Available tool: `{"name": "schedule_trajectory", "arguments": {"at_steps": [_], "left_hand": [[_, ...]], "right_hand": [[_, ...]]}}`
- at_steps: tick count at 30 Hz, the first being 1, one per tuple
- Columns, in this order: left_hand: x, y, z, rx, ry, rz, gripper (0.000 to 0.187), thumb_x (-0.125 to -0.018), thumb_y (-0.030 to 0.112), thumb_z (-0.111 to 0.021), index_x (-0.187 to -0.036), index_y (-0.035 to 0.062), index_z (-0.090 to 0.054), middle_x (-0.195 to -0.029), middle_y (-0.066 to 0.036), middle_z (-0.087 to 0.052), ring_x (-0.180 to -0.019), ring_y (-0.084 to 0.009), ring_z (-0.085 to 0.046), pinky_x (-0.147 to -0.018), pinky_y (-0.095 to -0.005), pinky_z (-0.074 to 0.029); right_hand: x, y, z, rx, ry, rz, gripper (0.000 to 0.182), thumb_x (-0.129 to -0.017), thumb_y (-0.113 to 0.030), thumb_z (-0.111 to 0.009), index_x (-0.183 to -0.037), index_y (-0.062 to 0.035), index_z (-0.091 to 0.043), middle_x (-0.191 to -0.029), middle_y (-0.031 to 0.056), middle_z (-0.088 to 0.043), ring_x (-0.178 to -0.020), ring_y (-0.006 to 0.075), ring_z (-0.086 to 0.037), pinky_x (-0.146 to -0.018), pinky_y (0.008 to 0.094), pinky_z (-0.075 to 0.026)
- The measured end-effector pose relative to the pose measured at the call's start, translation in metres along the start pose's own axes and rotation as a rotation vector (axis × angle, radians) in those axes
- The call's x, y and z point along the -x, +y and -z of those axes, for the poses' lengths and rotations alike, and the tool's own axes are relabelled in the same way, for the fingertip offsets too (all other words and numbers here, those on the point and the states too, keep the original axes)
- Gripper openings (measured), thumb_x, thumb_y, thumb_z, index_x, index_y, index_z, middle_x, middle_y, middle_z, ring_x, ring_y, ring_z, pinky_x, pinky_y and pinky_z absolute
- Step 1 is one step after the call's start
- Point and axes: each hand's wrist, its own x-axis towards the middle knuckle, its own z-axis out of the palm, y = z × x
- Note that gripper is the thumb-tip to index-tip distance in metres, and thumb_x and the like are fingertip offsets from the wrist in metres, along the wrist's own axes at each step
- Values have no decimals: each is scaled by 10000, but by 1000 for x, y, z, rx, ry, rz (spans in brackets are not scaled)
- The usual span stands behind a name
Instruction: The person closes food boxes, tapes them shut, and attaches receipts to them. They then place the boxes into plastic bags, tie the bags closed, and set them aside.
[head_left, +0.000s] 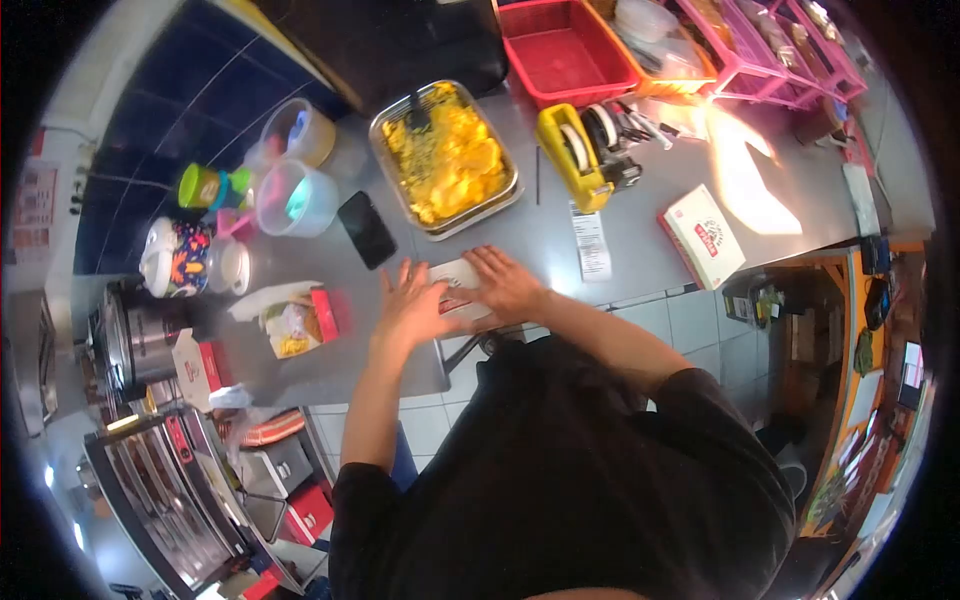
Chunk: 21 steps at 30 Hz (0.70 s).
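Observation:
A white box with red print [456, 276] lies at the front edge of the metal counter, partly covered by my hands. My left hand [411, 305] rests on its left side with the fingers spread. On its right side lies my right hand [505, 284], its fingers apart on the lid. Behind the box stands a metal tray of yellow food [450, 160] with a dark utensil in it. A black phone [367, 230] lies to the left of the tray. Further left, an open box [300, 328] holds wrapped food.
A closed white and red box [702, 237], a paper receipt [590, 245] and a yellow tape dispenser [574, 158] are on the right. Plastic tubs [297, 198] stand back left. Behind are a red basket [568, 50] and pink baskets [745, 50]. A pressure cooker [135, 335] stands far left.

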Motion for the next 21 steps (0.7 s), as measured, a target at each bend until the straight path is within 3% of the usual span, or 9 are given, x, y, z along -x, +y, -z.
{"name": "schedule_trajectory", "arguments": {"at_steps": [1,3,5,8,10,15,18,19,21], "left_hand": [[-30,10,-2,-7,5,-8,805,-744,506,-797,-1404,121,-542,-1428,-202,-481,-1346,-391,-439,-1107,-567,-364],[-94,34,-17,951,25,-55,678,-838,518,-736,-1336,87,-578,-1460,-202,-466,-1296,-356,-503,-986,-527,-490],[-110,113,20,1759,6,118,569,-918,484,-673,-1277,52,-583,-1386,-189,-525,-1200,-344,-568,-902,-483,-549],[-167,184,34,1939,-81,300,513,-946,436,-649,-1266,42,-575,-1306,-186,-565,-1146,-370,-583,-922,-496,-537],[-205,200,27,2117,-80,418,472,-964,394,-633,-1278,48,-567,-1280,-212,-565,-1140,-387,-581,-933,-516,-529],[-213,206,5,2240,1,333,408,-969,354,-635,-1223,38,-599,-1209,-150,-621,-1100,-317,-602,-940,-522,-519],[-201,227,-22,1595,489,110,272,-918,262,-678,-876,-6,-704,-1150,-98,-673,-934,-273,-668,-843,-428,-539],[-202,232,-31,1597,493,146,272,-918,262,-678,-876,-6,-704,-1150,-98,-673,-934,-273,-668,-843,-428,-539],[-202,228,-43,932,758,202,227,-877,197,-679,-824,-22,-702,-1078,-151,-699,-887,-336,-674,-772,-428,-532]], "right_hand": [[2,-2,-6,6,7,-7,814,-789,-640,-678,-1476,-249,-486,-1469,313,-417,-1428,448,-325,-1202,552,-233],[5,-6,-27,149,125,-55,763,-796,-683,-605,-1442,-285,-522,-1386,296,-494,-1363,460,-412,-1171,566,-286],[4,-3,-55,51,75,-61,672,-790,-639,-641,-1381,-327,-574,-1365,272,-520,-1352,459,-423,-1141,592,-314],[3,-2,-51,76,357,-64,555,-823,-550,-659,-1317,-299,-630,-1354,288,-517,-1329,473,-441,-1116,587,-343],[8,-6,-23,19,256,-65,563,-827,-559,-652,-1326,-299,-626,-1381,298,-487,-1327,479,-441,-1120,586,-339],[9,-6,-17,-127,136,-116,622,-818,-588,-657,-1366,-301,-596,-1463,310,-397,-1365,486,-390,-1152,589,-287],[7,-6,-17,-193,50,-123,634,-807,-574,-676,-1368,-289,-597,-1478,308,-383,-1397,494,-335,-1169,587,-253],[7,-5,-19,-168,44,-128,633,-808,-565,-680,-1371,-289,-596,-1466,305,-395,-1386,493,-342,-1166,584,-255],[6,-3,-20,-163,14,-78,632,-809,-556,-683,-1375,-289,-595,-1454,302,-407,-1376,492,-348,-1163,580,-257]]}}
